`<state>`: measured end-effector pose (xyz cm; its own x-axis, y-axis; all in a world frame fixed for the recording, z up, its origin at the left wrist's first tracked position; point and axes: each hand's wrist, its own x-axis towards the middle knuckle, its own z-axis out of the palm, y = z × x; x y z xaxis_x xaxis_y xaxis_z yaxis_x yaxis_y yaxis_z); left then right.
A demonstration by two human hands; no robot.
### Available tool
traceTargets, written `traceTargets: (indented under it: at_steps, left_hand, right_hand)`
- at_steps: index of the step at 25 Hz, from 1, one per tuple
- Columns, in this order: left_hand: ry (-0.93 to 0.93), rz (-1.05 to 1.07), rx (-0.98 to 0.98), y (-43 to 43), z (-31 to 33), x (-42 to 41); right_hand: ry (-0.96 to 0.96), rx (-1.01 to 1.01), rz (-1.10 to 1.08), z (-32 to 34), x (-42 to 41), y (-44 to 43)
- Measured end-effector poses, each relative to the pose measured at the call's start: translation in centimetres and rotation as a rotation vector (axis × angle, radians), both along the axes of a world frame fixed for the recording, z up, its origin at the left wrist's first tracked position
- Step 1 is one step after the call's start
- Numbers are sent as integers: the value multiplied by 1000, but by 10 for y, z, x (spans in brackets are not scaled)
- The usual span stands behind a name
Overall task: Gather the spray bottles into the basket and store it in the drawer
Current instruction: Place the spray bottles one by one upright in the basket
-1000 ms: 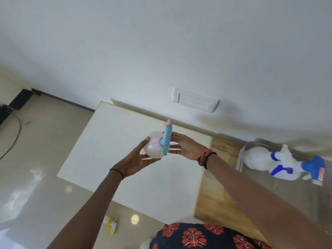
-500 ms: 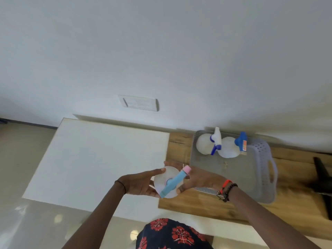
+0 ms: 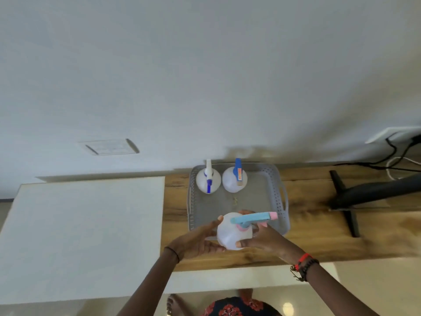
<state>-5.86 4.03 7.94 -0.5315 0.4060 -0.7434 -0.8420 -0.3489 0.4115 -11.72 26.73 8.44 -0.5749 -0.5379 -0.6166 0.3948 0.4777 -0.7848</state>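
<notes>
**Third bottle held over the basket's near rim**

Both hands are on the pink-and-blue spray bottle (image 3: 230, 236). The left hand (image 3: 196, 242) lies flat against its left side, fingers fairly straight. The right hand (image 3: 265, 240) wraps it, with the thumb on the near side and the fingers curled round the far side.

The bottle is upright over the near rim of the grey basket (image 3: 284, 202), left of centre, with its nozzle pointing right.

In the basket, the white-and-blue spray bottle (image 3: 208, 180) and the blue-capped spray bottle (image 3: 234, 181) stand side by side at the far wall. Bare basket floor shows between them and the held bottle.

- **Far edge:** the basket's far rim sits close to the wall.
- **Left edge:** the basket's left rim is near the left edge of the wooden tabletop (image 3: 319, 238), where a white cabinet top (image 3: 86, 236) butts up.
- **Right side:** the black monitor stand (image 3: 346, 201) sits apart from the basket, with wood showing between them.
- **Near edge:** the tabletop's near edge runs under both wrists.
</notes>
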Motion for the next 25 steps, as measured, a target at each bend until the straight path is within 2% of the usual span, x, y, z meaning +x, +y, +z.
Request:
traceTargets:
  at_steps: [6,11,15,19,25]
  left_hand:
    - [234,99,-126,96,0,-22]
    - [318,128,-350,141,-18,-49]
    - [304,158,-399,149,-35,-75]
    - [251,240,-450,149,-52,-96]
    - [147,346,-517,154,-77,-114]
  right_hand:
    - [16,84,-378,-24,-7,51]
    - [156,133,-504,-35,-29,58]
    - [215,113,-500,-50,-49,61]
    - [287,113,-360,-64,-70,62]
    - [280,169,-345,-80,-90,51]
